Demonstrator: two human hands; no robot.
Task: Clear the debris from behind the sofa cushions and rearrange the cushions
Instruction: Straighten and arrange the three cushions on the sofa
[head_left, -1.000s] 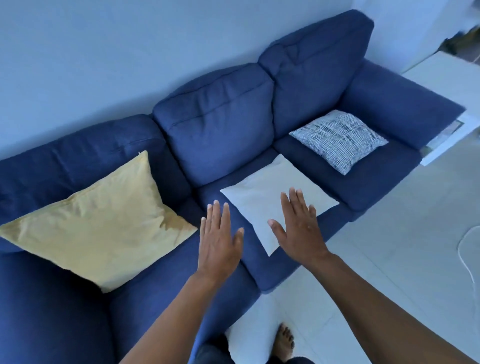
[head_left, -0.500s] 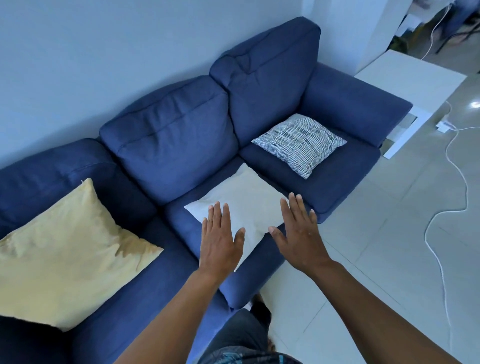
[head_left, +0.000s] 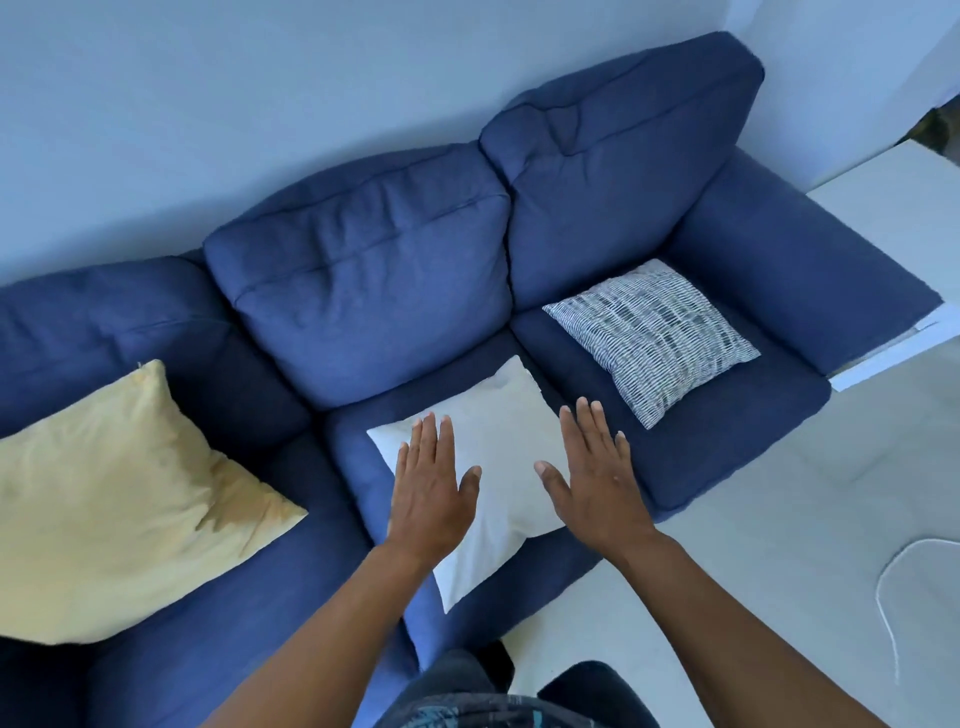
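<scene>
A blue sofa (head_left: 753, 457) runs along the wall with its back cushions (head_left: 363, 291) upright. Three loose cushions lie on its seats: a yellow one (head_left: 114, 499) at the left, a white one (head_left: 498, 457) in the middle, and a striped grey-white one (head_left: 654, 338) at the right. My left hand (head_left: 428, 491) is stretched flat, fingers straight, over the white cushion's left part. My right hand (head_left: 597, 478) is flat over its right edge. Neither hand holds anything. No debris shows; the gaps behind the back cushions are hidden.
A white side table (head_left: 893, 208) stands just past the sofa's right armrest (head_left: 810, 270). A white cable (head_left: 888, 597) loops on the pale tiled floor at the right. My legs are at the bottom edge, close to the sofa front.
I have stepped closer and my view has turned toward the middle seat. Both flat hands now lie over the white cushion instead of in front of it.
</scene>
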